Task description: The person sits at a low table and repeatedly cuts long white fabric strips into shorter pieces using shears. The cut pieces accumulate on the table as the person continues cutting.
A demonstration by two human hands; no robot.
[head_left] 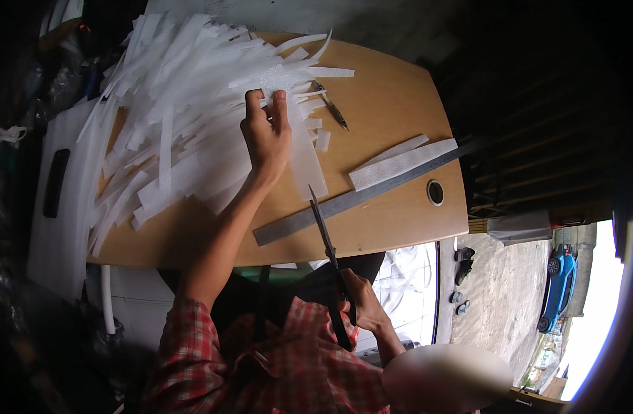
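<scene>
Apparently, the left hand (268,131) pinches a white foam strip (307,164) at the right side of the pile (182,90) on the table (392,86), perhaps keeping it apart, while the right hand (361,300) grips scissors (324,236) off the near edge, blades pointing stripward.
</scene>
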